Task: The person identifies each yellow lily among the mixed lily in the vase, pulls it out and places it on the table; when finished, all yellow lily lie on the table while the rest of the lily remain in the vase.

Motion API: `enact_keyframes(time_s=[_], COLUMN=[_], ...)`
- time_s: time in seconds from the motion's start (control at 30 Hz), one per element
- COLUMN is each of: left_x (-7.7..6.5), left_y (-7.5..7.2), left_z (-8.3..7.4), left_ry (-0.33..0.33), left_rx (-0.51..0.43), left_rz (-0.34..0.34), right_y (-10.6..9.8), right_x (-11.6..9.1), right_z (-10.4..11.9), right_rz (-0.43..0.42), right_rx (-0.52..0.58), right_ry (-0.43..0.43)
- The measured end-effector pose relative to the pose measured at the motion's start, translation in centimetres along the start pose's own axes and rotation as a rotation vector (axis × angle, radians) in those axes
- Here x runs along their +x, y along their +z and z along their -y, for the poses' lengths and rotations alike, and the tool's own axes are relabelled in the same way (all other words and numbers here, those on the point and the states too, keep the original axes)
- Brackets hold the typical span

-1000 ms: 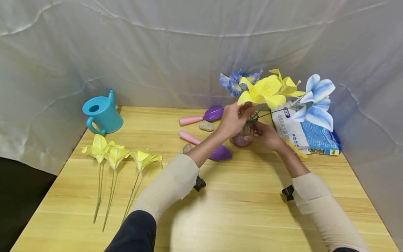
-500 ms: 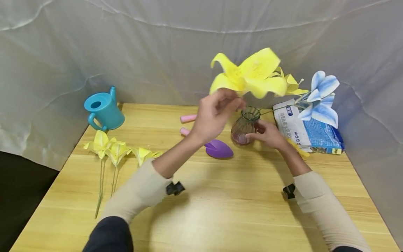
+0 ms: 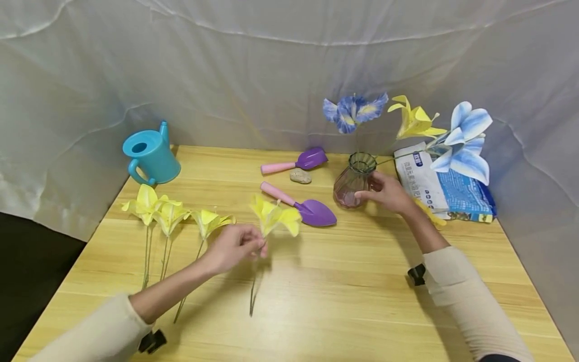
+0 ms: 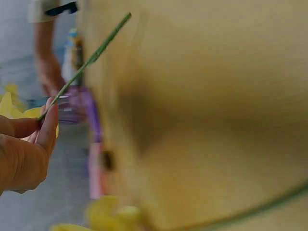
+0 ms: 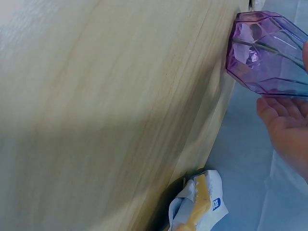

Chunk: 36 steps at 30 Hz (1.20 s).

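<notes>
A yellow artificial lily (image 3: 273,217) is pinched just under its bloom by my left hand (image 3: 236,246), over the middle of the table. Its green stem (image 4: 91,61) slants down and ends free in the left wrist view. At the right, my right hand (image 3: 388,193) holds the side of a glass vase (image 3: 349,187), tinted purple at the base, which stands on the table. In the vase are a blue iris (image 3: 355,111), another yellow lily (image 3: 413,120) and blue-and-white flowers (image 3: 468,141). Stems show through its purple glass (image 5: 267,60) in the right wrist view.
Three yellow lilies (image 3: 168,217) lie at the left, below a blue watering can (image 3: 158,158). Between can and vase lie a purple shovel (image 3: 312,158), a stone (image 3: 300,175) and a purple trowel (image 3: 317,212). A blue-and-white bag (image 3: 461,193) and a yellow tool (image 3: 431,213) are right.
My left hand has drawn a yellow lily up from the vase and carried it left and toward me. The blue iris is now uncovered. My right hand has stayed on the vase.
</notes>
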<state>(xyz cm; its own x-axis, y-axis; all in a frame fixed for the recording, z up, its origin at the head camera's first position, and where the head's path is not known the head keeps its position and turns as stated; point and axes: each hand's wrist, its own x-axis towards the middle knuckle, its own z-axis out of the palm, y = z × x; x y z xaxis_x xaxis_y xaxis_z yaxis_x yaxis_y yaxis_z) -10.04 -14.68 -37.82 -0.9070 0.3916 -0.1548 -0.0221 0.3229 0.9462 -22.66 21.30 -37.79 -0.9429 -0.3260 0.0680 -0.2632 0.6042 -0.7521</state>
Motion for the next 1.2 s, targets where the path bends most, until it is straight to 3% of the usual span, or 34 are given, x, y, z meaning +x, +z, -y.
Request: enact_keyframes(time_s=[0.2, 0.27, 0.37, 0.47, 0.57, 0.6, 0.7, 0.77, 0.83, 0.93, 1.07, 1.2], left_x=[-2.2, -2.7, -3.4, -3.6, -3.8, -3.9, -4.1, -3.9, -3.1, -1.1, 3.1, 7.9], left_y=[-0.7, -1.0, -1.5, -1.8, -2.3, -2.5, -3.0, -3.3, -3.4, -3.4, -2.6, -0.7], left_z=[3.7, 4.3, 3.7, 3.7, 3.5, 3.3, 0.7, -1.5, -3.8, -6.9, -9.6, -11.4], left_ry=[-0.134, -0.166, -0.212, -0.234, -0.184, -0.165, -0.103, -0.063, -0.018, 0.085, 0.228, 0.308], left_rx=[-0.094, -0.081, -0.012, 0.113, 0.337, 0.419, 0.609, 0.66, 0.653, 0.613, 0.544, 0.448], left_rz=[0.037, 0.019, -0.036, -0.096, -0.105, -0.09, -0.01, 0.054, 0.1, 0.114, 0.075, 0.044], right_y=[0.2, 0.3, 0.3, 0.3, 0.3, 0.3, 0.3, 0.2, 0.2, 0.3, 0.4, 0.4], right_x=[0.6, 0.9, 1.1, 1.1, 1.1, 1.0, 1.0, 1.0, 0.9, 0.9, 0.9, 1.0], right_z=[-2.1, -2.9, -3.4, -3.5, -3.5, -3.5, -3.4, -3.3, -3.2, -3.2, -3.2, -3.2], right_rz=[-0.003, -0.003, -0.004, -0.001, 0.006, 0.007, 0.004, -0.001, -0.004, 0.0, 0.005, 0.007], right_rx=[-0.035, -0.044, -0.035, -0.022, -0.021, -0.019, -0.023, -0.019, -0.013, 0.001, 0.003, 0.017], right_ry=[0.01, 0.018, 0.022, 0.026, 0.036, 0.038, 0.038, 0.032, 0.029, 0.026, 0.024, 0.017])
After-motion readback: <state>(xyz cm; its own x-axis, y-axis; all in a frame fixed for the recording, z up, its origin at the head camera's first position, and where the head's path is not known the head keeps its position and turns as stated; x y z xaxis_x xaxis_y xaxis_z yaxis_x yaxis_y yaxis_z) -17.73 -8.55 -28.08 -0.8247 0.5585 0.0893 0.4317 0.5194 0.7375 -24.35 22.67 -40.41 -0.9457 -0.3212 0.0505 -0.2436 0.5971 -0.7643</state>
